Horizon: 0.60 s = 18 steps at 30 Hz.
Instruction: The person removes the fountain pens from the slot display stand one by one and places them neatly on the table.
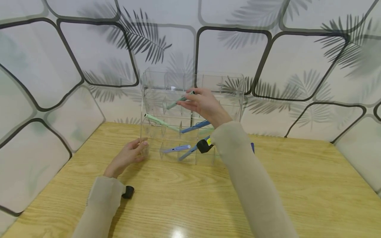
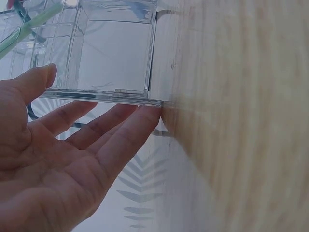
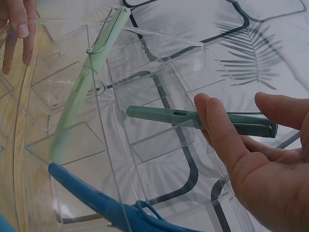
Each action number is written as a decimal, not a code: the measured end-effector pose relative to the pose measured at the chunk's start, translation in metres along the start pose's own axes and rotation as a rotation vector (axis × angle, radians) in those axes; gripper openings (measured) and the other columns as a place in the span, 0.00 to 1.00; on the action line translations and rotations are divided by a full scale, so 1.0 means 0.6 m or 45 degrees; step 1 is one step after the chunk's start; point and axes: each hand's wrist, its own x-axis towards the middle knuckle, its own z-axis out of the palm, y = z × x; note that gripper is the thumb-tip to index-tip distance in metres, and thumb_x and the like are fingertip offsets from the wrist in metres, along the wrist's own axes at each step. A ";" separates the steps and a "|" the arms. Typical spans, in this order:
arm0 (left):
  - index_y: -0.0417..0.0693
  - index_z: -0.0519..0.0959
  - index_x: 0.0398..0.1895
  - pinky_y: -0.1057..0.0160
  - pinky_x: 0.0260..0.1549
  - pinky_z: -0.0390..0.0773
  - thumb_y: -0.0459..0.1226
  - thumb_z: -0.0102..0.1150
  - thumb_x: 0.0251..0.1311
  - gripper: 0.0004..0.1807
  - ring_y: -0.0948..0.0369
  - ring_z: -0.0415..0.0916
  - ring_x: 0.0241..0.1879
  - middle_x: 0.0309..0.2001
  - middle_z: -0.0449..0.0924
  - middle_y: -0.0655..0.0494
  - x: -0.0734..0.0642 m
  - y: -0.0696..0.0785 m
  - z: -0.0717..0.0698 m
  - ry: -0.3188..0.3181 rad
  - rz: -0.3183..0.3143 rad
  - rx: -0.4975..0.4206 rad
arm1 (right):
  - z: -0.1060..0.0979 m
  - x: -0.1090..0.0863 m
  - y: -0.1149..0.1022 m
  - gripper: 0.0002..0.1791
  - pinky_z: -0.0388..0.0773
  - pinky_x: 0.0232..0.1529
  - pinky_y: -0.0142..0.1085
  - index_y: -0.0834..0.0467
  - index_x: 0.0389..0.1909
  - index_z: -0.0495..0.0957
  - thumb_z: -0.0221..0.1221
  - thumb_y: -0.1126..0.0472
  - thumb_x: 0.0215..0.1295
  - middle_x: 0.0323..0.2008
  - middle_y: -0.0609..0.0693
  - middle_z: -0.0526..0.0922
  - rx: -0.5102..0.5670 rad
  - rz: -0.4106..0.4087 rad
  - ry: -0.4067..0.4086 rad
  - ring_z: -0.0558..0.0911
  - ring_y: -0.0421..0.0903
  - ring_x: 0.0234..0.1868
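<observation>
A clear acrylic rack (image 1: 191,162) with rows of small compartments stands upright against the wall. My right hand (image 1: 205,104) holds a dark green clip pen (image 3: 164,115) between thumb and fingers, its narrow end at an upper-row compartment. Below it, a light green pen (image 3: 79,96) and a blue pen (image 3: 96,191) lie slanted in the middle row. The bottom row carries a lavender pen (image 1: 177,149) and a grey-blue pen (image 1: 188,153). Low on the rack's left side, my left hand (image 2: 63,159) rests extended fingers against the outer wall, its thumb near the front edge.
The rack's base meets the wooden tabletop (image 1: 166,198). Patterned wall panels (image 1: 232,56) rise close behind it and on both sides. A dark blue object (image 1: 252,147) shows at the rack's right, partly hidden by my right sleeve.
</observation>
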 end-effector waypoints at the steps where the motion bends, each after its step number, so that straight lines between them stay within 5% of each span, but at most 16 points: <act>1: 0.34 0.47 0.80 0.44 0.66 0.69 0.48 0.40 0.82 0.36 0.36 0.44 0.76 0.78 0.40 0.28 0.000 0.000 0.000 -0.001 0.000 -0.001 | 0.001 0.000 0.000 0.25 0.82 0.54 0.34 0.71 0.72 0.59 0.49 0.72 0.78 0.66 0.67 0.65 0.003 -0.003 0.004 0.77 0.59 0.64; 10: 0.34 0.48 0.80 0.46 0.65 0.69 0.48 0.40 0.82 0.35 0.36 0.44 0.76 0.78 0.41 0.28 0.000 -0.001 0.002 0.008 -0.009 -0.004 | 0.003 -0.008 -0.007 0.22 0.83 0.53 0.32 0.74 0.68 0.63 0.47 0.70 0.79 0.66 0.64 0.67 -0.065 -0.053 0.092 0.80 0.57 0.61; 18: 0.34 0.48 0.80 0.44 0.66 0.69 0.48 0.40 0.82 0.36 0.36 0.43 0.76 0.78 0.40 0.29 0.000 0.000 0.001 0.007 -0.003 -0.003 | 0.003 -0.021 -0.015 0.18 0.82 0.56 0.43 0.72 0.61 0.73 0.51 0.64 0.80 0.46 0.58 0.81 -0.341 -0.178 0.168 0.85 0.49 0.41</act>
